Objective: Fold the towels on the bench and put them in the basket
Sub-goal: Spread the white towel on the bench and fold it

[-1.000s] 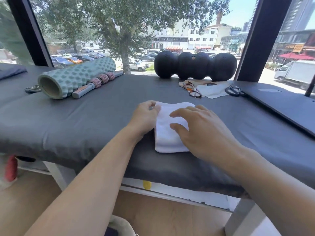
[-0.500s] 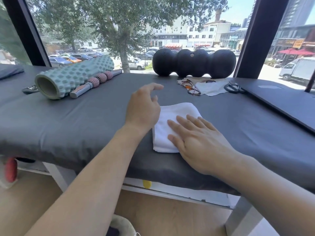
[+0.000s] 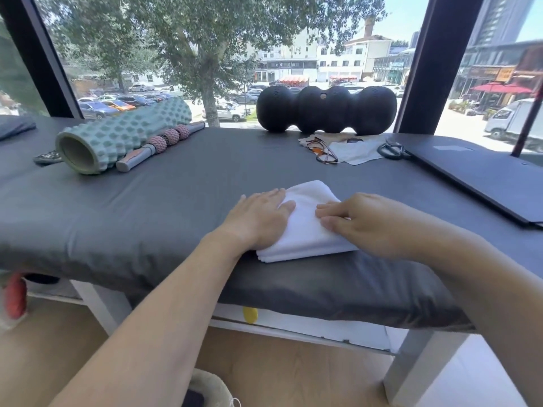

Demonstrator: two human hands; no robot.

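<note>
A white towel, folded into a small thick rectangle, lies near the front edge of the grey padded bench. My left hand rests flat on its left side, fingers stretched out together. My right hand lies on the towel's right side with the fingers curled at its edge; whether they pinch the cloth I cannot tell. A rounded beige rim shows at the bottom edge, below the bench; it may be the basket, mostly hidden by my left arm.
A teal foam roller and a pink-beaded massage stick lie at the back left. A black peanut roller, glasses on a cloth, scissors and a dark flat board sit at the back right.
My left hand came down from above the bench onto the towel's left side. My right hand shifted to the right edge and curled its fingers. The towel has turned slightly.
</note>
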